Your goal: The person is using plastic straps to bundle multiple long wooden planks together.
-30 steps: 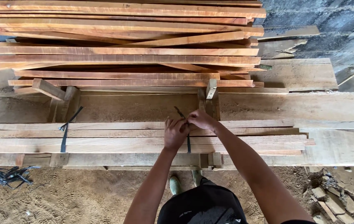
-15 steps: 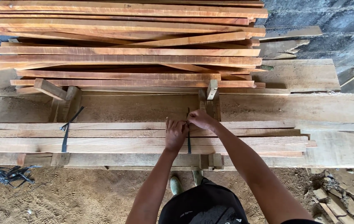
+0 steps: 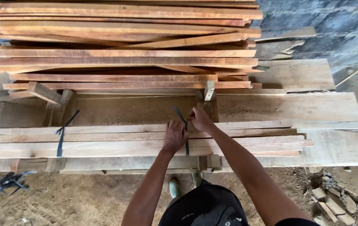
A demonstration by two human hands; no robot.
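A flat bundle of pale wooden slats (image 3: 103,142) lies across a low wooden frame in front of me. A black strap (image 3: 186,144) runs around the bundle near its middle. My left hand (image 3: 174,136) presses on the slats with its fingers pinching the strap. My right hand (image 3: 200,119) grips the strap's loose end (image 3: 179,115), which sticks up and back to the left. A second black strap (image 3: 60,138) is tied around the bundle at the left.
A big stack of reddish planks (image 3: 120,46) fills the back. Wide boards (image 3: 296,109) lie under and to the right. Loose black straps (image 3: 1,180) sit on the dirt floor at left, rubble (image 3: 334,201) at right. My boots (image 3: 174,188) show below.
My right hand has lifted slightly and pulled the strap's loose end, which now points up and left. The left hand has stayed on the strap. The camera shifted slightly.
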